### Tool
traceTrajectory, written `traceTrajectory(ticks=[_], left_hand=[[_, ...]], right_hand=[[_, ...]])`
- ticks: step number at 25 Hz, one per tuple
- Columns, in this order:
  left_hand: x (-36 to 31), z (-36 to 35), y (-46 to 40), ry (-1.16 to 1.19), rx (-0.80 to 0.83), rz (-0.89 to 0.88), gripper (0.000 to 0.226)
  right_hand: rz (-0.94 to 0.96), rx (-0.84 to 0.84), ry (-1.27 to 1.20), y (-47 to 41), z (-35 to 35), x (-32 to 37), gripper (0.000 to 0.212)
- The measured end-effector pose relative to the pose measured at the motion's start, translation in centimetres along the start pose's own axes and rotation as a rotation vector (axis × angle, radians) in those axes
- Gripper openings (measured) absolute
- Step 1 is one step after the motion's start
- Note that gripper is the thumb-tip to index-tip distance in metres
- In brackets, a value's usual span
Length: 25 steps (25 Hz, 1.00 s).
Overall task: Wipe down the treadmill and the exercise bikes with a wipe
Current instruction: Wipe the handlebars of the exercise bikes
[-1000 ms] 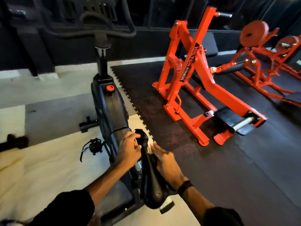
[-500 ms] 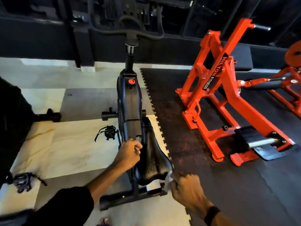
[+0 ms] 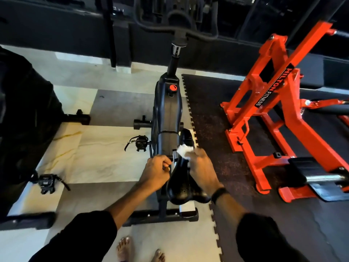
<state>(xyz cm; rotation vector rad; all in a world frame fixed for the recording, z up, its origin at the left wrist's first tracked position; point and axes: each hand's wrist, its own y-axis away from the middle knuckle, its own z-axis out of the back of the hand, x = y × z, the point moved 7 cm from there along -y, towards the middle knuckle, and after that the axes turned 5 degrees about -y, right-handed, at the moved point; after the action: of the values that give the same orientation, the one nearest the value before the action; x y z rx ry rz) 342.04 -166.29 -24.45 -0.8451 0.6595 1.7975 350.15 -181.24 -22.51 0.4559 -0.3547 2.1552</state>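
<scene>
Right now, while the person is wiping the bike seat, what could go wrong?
The bare feet stand close to the bike's rear base bar, so a step forward might stub a toe. The left hand grips beside the seat post under the saddle; fingers there could get pinched if the saddle shifts. The right hand presses the wipe near the saddle's narrow nose, where it might slip off.

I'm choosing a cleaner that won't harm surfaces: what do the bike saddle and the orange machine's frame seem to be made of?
The saddle looks like black vinyl or synthetic leather: smooth, with glossy highlights. The orange machine's frame appears to be painted or powder-coated steel: square tubing, bolted joints, an even satin colour. Neither can be confirmed by sight alone.
</scene>
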Motion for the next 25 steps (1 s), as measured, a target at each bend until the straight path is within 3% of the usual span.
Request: traceTrajectory(ticks=[3, 6, 7, 10, 12, 15, 18, 22, 25], left_hand=[[-0.1, -0.3, 0.4, 0.03, -0.007, -0.007, 0.031], [-0.1, -0.8, 0.8, 0.049, 0.006, -0.017, 0.032], [-0.2, -0.8, 1.0, 0.053, 0.004, -0.016, 0.032], [-0.3, 0.0, 1.2, 0.059, -0.031, -0.004, 0.033], [-0.4, 0.4, 1.3, 0.045, -0.043, 0.01, 0.033], [-0.6, 0.6, 1.4, 0.041, -0.07, 0.01, 0.03], [-0.8, 0.8, 1.4, 0.035, -0.078, 0.005, 0.03], [-0.1, 1.3, 1.1, 0.046, -0.104, 0.019, 0.03], [0.2, 1.2, 1.3, 0.041, -0.11, 0.035, 0.031]], right_hand=[[-0.078, 0.05, -0.148, 8.0, -0.1, -2.2, 0.037], [0.012, 0.276, -0.27, 13.4, -0.8, 0.2, 0.034], [-0.001, 0.261, -0.334, 13.5, -0.4, 1.0, 0.028], [-0.096, -0.165, -0.413, 6.7, 4.0, 1.7, 0.024], [-0.105, -0.321, -0.309, -0.2, 5.7, 1.3, 0.028], [-0.001, -0.143, -0.049, -7.0, 3.1, 2.1, 0.032], [0.055, 0.026, 0.08, -3.5, -1.0, 2.9, 0.023], [0.083, -0.014, -0.05, 6.8, -2.2, 3.2, 0.03], [0.157, 0.194, -0.318, 11.4, -4.0, 6.7, 0.024]])
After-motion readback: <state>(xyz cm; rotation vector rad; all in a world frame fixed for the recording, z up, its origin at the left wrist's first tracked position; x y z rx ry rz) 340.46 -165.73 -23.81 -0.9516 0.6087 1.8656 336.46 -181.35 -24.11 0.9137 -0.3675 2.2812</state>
